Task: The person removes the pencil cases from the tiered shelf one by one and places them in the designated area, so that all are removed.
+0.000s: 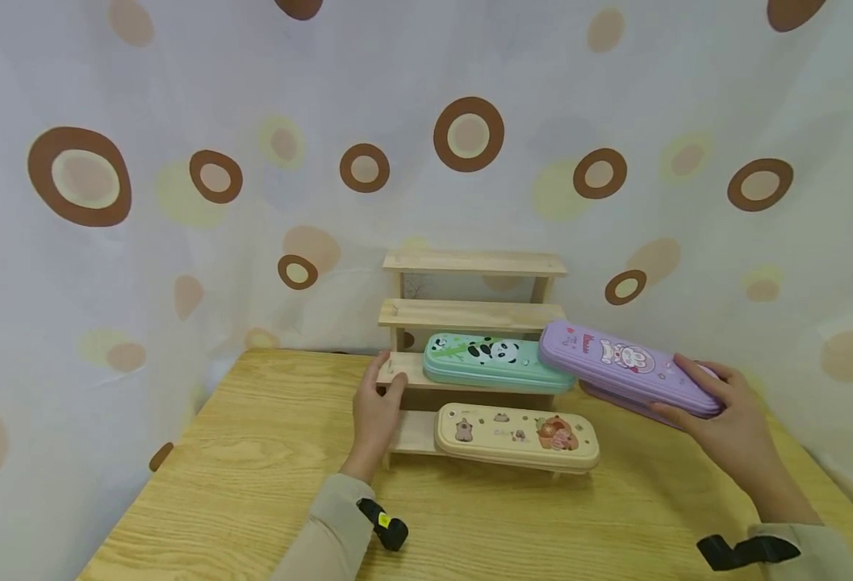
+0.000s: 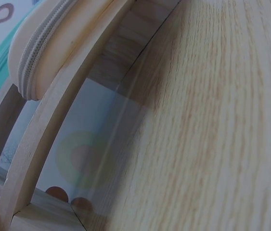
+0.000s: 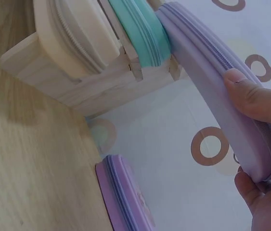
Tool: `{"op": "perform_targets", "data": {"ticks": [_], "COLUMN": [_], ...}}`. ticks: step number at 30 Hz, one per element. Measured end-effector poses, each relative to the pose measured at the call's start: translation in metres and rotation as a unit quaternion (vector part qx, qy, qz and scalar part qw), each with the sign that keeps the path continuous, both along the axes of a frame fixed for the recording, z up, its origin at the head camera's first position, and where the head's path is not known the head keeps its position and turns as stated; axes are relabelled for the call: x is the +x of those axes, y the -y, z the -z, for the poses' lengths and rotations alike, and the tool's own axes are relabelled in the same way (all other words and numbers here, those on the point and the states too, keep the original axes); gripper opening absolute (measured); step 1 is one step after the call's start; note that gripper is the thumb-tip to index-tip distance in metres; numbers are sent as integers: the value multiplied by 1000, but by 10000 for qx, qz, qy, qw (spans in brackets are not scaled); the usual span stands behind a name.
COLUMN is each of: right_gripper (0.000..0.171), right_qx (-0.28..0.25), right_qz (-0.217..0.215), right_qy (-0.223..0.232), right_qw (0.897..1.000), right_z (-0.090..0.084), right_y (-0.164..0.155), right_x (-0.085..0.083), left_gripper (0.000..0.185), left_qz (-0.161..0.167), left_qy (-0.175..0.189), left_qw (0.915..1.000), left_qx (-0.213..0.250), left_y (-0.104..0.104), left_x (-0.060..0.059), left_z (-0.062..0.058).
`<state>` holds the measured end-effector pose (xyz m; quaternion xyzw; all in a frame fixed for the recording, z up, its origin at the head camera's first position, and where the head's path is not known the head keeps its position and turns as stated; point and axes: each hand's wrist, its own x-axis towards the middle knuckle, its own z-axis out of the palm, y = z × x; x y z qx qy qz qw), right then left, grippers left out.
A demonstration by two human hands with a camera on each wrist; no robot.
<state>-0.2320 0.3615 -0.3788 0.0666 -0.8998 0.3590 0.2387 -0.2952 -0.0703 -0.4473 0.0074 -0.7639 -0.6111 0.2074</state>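
Note:
My right hand (image 1: 731, 428) grips the right end of a purple pencil case (image 1: 615, 363) with a cartoon figure on its lid. Raised off the table, that case slants so its left end overlaps the green panda pencil case (image 1: 484, 352) in the head view. The panda case lies on the second step from the bottom of a wooden tiered shelf (image 1: 473, 313). On the lowest step is a cream pencil case (image 1: 506, 432), its right end reaching past the board. My left hand (image 1: 377, 415) holds the shelf's left end, thumb and fingers around the second step's board.
Another pencil case (image 3: 123, 197), pinkish purple, lies on the wooden table (image 1: 273, 452) behind and below the held one. A wall covering (image 1: 179, 323) with brown rings stands close behind the shelf. The upper two steps bear no cases.

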Motion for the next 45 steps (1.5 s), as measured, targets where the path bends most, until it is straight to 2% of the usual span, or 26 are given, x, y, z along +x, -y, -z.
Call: {"op": "perform_targets", "data": {"ticks": [8, 17, 21, 27, 34, 45], "right_gripper": [72, 71, 72, 74, 79, 81], "right_qx": [7, -268, -180, -5, 53, 434], "right_qz": [302, 565, 649, 627, 453, 198], "right_qy": [-82, 263, 370, 266, 803, 871], "right_qw": [9995, 9977, 9970, 9977, 9957, 9951], "right_z": [7, 21, 30, 48, 63, 83], "right_y": [-18, -38, -46, -56, -63, -63], "right_x": [13, 30, 33, 31, 28, 18], "left_gripper": [46, 47, 48, 49, 47, 46], "left_qz": [-74, -4, 99, 166, 110, 93], "left_qy": [-65, 29, -58, -40, -22, -46], "left_qw": [9999, 10000, 9999, 9998, 9999, 9999], "left_qx": [-59, -39, 22, 55, 17, 19], "left_y": [1, -3, -3, -3, -2, -2], "left_x": [0, 1, 2, 2, 1, 1], "left_z": [-3, -2, -2, -1, -1, -1]}}
